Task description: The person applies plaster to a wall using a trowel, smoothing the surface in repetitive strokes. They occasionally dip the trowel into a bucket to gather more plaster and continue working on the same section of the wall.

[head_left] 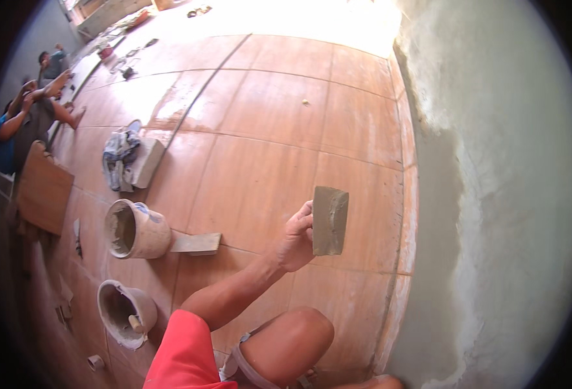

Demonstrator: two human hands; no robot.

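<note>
Extending the left arm [237,295] past a bent knee [289,343], clenching the left grip [296,238] around a mortar-coated plastering trowel [330,220]; holding it right of two mortar buckets [155,233] on floor tiles [266,175].

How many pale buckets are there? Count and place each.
2, both left of centre: the upper bucket beside a flat grey tool; the lower bucket with a handle inside. Others may be hidden.

Shows people [2,128] along the left edge of the floor [266,162], a brown board [45,188] nearby, a rag [121,154] touching a pale block [147,162] farther in, and a yellowish speck [305,102] toward the far right corner.
</note>
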